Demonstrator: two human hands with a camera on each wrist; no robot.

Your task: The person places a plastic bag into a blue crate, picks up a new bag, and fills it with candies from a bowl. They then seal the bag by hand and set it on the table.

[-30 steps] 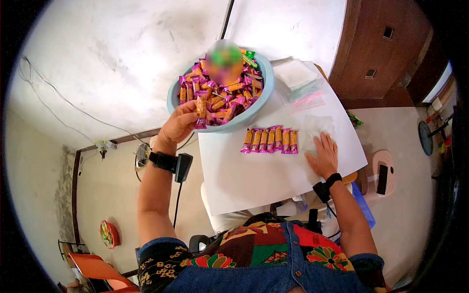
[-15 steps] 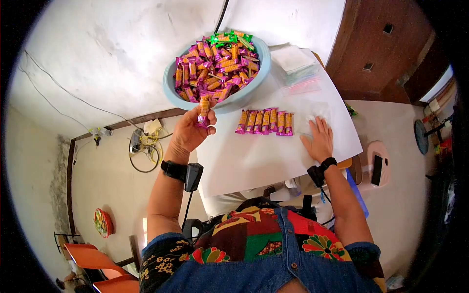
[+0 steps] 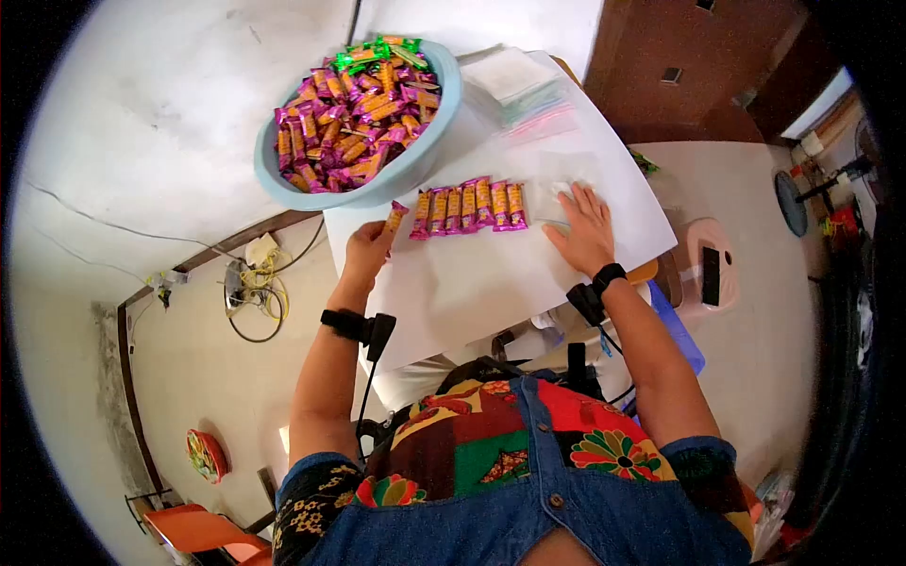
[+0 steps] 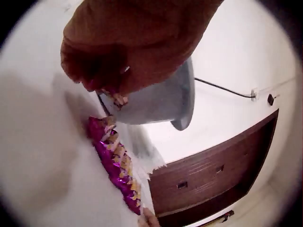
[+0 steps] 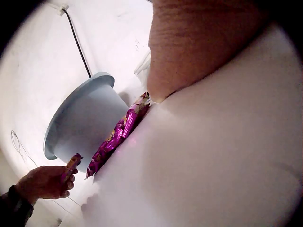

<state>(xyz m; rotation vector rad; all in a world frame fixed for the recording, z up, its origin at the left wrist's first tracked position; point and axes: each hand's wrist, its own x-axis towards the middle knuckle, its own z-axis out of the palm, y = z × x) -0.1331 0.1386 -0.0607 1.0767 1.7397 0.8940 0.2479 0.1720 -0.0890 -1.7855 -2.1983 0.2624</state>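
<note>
Left hand (image 3: 366,253) pinches small purple-and-orange foil-wrapped snack bar (image 3: 396,217), held tilted, near left end of row of seven matching purple-and-orange bars (image 3: 469,208) on white tabletop (image 3: 472,283). Row bars upright side by side, roughly level.

Right hand (image 3: 586,231) grasps nothing; palm down, fingers extended over thin clear plastic bag (image 3: 547,203), just right of row.

Round pale-blue plastic basin (image 3: 415,170) at table's far left, heaped with similar bars; few green-wrapped bars (image 3: 363,58) at far edge. Flat clear plastic bags (image 3: 528,94) lie right of basin.

White table (image 3: 453,283) — basin (image 3: 450,99), row of packets (image 3: 469,206), bags (image 3: 533,108)
</note>
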